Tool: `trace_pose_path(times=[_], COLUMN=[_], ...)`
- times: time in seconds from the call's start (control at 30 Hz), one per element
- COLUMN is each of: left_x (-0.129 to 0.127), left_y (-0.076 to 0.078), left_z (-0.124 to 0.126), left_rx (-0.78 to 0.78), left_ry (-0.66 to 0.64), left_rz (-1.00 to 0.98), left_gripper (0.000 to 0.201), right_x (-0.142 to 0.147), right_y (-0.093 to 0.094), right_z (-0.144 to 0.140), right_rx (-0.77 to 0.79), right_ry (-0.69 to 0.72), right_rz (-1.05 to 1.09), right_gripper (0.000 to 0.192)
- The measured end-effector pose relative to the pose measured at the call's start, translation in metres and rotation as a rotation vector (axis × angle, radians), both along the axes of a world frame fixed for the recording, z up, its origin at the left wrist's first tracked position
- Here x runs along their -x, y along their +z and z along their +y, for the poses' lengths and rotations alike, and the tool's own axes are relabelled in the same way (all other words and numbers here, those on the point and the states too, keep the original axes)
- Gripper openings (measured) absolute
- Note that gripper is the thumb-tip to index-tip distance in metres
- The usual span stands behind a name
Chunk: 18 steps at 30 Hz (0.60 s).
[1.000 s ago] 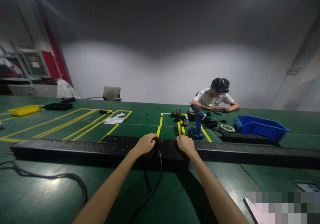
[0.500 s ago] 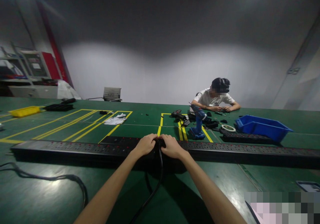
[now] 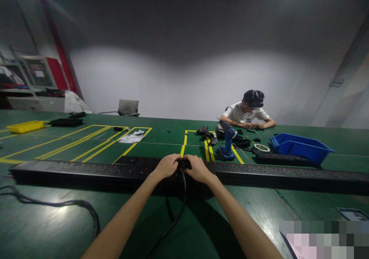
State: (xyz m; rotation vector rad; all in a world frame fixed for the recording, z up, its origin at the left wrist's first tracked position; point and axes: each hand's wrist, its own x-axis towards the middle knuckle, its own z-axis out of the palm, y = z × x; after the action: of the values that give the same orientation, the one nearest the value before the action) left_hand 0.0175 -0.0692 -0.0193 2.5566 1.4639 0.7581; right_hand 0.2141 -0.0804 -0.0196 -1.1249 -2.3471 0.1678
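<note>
We see left hand (image 3: 166,166) and right hand (image 3: 196,168) closed round black plug (image 3: 183,162), fingers curled, gripping it from both sides atop long power strip (image 3: 86,170) across desk (image 3: 57,228) middle. Cable (image 3: 175,220) runs from plug toward near edge. Co-worker (image 3: 246,114) sits at far edge beside blue bin (image 3: 300,147).

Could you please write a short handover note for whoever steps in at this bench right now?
Left hand and right hand: both closed around the black plug, which sits on top of the long black power strip lying across the green table.
The thick black cable runs from the plug toward the wearer.
Done: plug gripped at the strip. Whether it is fully seated is hidden by the fingers.
Left: check the seating.
Nearby: a blue cordless drill and a blue plastic bin, beside a person working at the far edge.
</note>
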Motion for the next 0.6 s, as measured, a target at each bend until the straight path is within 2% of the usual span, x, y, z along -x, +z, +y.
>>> trace_pose_path(times=[0.6], left_x=[-0.0012], left_y=[0.0056], left_z=[-0.0001], left_rx=[0.045], left_ry=[0.032], left_rz=[0.060], left_gripper=[0.027], right_x=[0.0017], right_y=[0.0044], right_z=[-0.0062], right_rx=[-0.017], right_ry=[-0.011], right_rz=[-0.026], right_gripper=[0.041])
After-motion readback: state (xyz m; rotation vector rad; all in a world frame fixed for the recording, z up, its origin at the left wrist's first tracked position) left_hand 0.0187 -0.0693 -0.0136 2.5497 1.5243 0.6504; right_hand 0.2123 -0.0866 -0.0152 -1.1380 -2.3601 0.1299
